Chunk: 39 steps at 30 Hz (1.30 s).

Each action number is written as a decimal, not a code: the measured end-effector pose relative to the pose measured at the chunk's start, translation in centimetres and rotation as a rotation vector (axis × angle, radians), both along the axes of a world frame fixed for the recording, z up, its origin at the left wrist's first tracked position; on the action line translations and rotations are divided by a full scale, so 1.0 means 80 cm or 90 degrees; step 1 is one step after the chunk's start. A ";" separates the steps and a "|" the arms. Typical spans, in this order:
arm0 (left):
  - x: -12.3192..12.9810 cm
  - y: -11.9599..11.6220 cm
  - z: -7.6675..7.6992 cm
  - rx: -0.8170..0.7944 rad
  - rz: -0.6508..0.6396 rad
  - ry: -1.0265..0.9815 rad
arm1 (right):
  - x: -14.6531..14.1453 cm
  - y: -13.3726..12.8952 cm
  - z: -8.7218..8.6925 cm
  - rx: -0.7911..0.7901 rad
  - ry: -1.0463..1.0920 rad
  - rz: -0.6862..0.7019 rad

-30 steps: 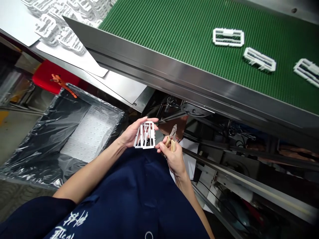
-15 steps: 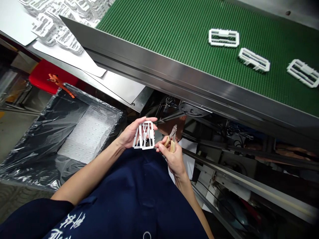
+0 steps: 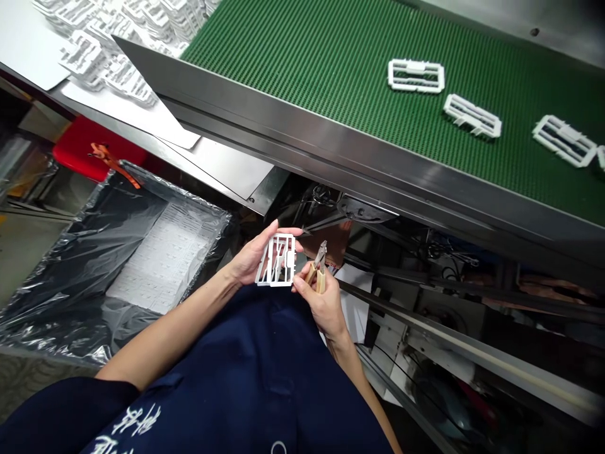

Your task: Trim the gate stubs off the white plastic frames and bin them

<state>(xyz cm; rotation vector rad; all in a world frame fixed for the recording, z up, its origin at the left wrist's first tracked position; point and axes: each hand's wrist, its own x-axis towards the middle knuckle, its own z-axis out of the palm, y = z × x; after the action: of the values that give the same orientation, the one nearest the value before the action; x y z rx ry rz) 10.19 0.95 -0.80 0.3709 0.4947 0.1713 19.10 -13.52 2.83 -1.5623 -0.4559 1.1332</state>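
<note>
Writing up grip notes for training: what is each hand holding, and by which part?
The left hand holds a white plastic frame by its left edge; the right hand grips side cutters by their tan handles.

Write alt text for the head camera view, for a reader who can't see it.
The left hand holds a white plastic frame, and the right hand holds small pliers beside it. Similar frames lie on a green conveyor belt above, and a plastic-lined bin of white parts sits to the left.
</note>
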 end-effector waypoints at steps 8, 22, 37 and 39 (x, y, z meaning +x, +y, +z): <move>0.000 -0.002 -0.002 -0.003 -0.005 -0.023 | 0.001 0.000 0.001 -0.007 -0.017 0.001; 0.002 -0.002 -0.004 -0.026 0.002 -0.025 | -0.001 0.002 -0.005 -0.001 -0.011 -0.013; 0.003 -0.003 -0.007 -0.077 0.006 -0.012 | -0.005 0.002 -0.003 0.010 -0.048 -0.018; 0.004 -0.002 -0.008 -0.086 0.009 -0.012 | -0.003 0.000 -0.001 0.021 -0.040 -0.031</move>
<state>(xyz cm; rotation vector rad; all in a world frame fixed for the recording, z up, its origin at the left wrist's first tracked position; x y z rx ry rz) 10.51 0.80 -1.45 0.2333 0.4879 0.1541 18.83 -13.51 2.72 -1.5753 -0.4738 1.0364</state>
